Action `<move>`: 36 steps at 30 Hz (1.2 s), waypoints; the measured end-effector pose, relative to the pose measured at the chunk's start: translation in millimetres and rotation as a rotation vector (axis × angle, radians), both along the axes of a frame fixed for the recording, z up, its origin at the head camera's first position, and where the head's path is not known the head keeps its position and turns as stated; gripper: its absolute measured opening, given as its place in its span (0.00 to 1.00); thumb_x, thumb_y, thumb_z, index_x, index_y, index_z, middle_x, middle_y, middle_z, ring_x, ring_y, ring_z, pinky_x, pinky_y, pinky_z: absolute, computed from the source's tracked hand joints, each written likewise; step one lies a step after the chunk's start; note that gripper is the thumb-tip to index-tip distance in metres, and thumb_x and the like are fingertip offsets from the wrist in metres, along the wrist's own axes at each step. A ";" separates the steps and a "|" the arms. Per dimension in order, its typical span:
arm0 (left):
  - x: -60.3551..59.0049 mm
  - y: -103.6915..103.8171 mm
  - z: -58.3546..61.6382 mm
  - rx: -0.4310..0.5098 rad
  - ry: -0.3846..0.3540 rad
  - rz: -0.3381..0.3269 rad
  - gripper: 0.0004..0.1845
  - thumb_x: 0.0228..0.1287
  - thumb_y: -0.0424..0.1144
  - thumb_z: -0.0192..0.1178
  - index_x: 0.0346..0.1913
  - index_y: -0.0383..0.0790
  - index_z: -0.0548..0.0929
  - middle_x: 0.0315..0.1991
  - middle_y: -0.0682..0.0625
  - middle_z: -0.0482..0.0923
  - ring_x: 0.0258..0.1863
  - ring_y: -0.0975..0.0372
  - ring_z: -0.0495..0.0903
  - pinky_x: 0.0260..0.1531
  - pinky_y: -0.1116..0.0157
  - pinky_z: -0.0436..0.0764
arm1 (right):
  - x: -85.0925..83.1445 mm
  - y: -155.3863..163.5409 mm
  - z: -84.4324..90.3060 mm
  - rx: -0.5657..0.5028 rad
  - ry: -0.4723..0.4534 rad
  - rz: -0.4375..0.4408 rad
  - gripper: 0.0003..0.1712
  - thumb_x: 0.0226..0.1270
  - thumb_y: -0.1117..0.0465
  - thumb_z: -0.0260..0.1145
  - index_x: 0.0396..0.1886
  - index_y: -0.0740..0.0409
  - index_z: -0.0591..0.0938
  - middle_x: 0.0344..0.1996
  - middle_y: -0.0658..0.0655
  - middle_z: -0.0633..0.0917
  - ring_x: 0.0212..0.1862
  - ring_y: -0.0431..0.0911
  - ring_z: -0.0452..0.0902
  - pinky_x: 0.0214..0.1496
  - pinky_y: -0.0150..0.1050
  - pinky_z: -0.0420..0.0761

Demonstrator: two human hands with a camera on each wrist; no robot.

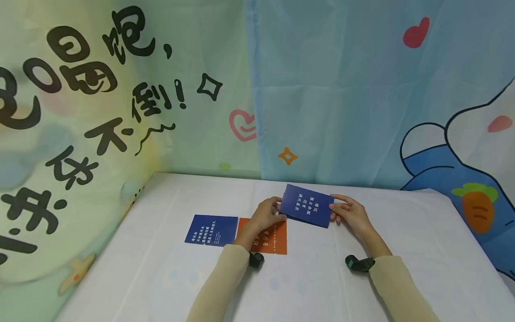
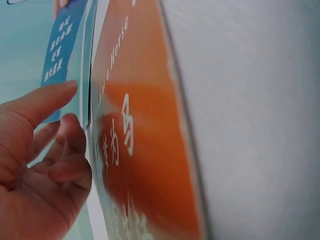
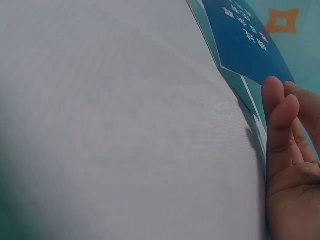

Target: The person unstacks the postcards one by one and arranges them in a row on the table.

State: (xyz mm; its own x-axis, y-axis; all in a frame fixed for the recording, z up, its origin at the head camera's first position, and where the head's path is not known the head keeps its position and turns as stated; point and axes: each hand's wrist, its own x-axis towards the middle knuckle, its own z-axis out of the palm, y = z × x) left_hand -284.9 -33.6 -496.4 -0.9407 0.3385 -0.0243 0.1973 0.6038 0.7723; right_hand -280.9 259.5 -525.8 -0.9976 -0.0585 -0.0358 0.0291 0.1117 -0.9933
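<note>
A dark blue card [image 1: 307,205] with white writing is raised above the white table, tilted. My right hand [image 1: 354,215] pinches its right edge; in the right wrist view, the fingertips [image 3: 274,92] meet at the card's corner. My left hand [image 1: 265,213] holds its left end, with the thumb [image 2: 62,92] over the card in the left wrist view. Another blue edge [image 1: 299,219] shows just beneath the raised card. Under the left hand lies an orange card [image 1: 275,239], partly hidden by the hand and wrist. To its left, another blue card [image 1: 212,230] lies flat.
White cloth covers the table [image 1: 306,286]. A printed curtain [image 1: 342,98] hangs along the far edge, and another with large black characters [image 1: 80,134] is at the left. Black wrist cameras [image 1: 359,264] sit on both wrists.
</note>
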 end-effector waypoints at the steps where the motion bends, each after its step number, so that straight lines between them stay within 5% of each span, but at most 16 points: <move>1: -0.1 -0.1 0.3 0.014 -0.007 -0.001 0.31 0.59 0.36 0.69 0.65 0.36 0.72 0.43 0.48 0.78 0.38 0.62 0.74 0.41 0.66 0.75 | -0.1 -0.1 -0.3 -0.003 0.005 0.002 0.32 0.68 0.57 0.66 0.67 0.64 0.69 0.25 0.46 0.85 0.23 0.37 0.77 0.27 0.30 0.76; 9: -1.7 1.4 5.8 0.091 0.015 -0.031 0.37 0.63 0.33 0.66 0.73 0.40 0.62 0.44 0.47 0.75 0.29 0.66 0.72 0.32 0.72 0.72 | -1.8 -0.1 3.4 -0.061 0.021 0.003 0.32 0.67 0.58 0.67 0.67 0.63 0.69 0.24 0.47 0.85 0.21 0.38 0.77 0.25 0.30 0.76; 18: 4.4 -0.5 9.8 0.051 0.028 -0.027 0.35 0.63 0.35 0.66 0.72 0.43 0.65 0.38 0.52 0.74 0.28 0.66 0.73 0.30 0.71 0.71 | 3.4 -3.3 6.5 -0.057 -0.004 -0.007 0.22 0.69 0.59 0.65 0.61 0.55 0.74 0.20 0.49 0.84 0.20 0.38 0.76 0.26 0.30 0.76; 36: 26.1 0.6 23.1 0.030 0.062 -0.007 0.34 0.59 0.35 0.69 0.69 0.41 0.70 0.41 0.49 0.77 0.31 0.65 0.77 0.30 0.72 0.74 | 20.4 -1.7 18.7 -0.052 -0.019 0.006 0.26 0.70 0.60 0.64 0.65 0.61 0.74 0.27 0.45 0.84 0.27 0.38 0.78 0.32 0.30 0.79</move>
State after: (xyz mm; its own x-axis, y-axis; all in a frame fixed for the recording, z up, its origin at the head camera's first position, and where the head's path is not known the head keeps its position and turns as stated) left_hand -258.8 -33.0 -473.3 -0.9377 0.3445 0.0445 0.2495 0.5788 0.7764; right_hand -260.5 257.8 -507.1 -0.9965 -0.0666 -0.0515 0.0475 0.0601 -0.9971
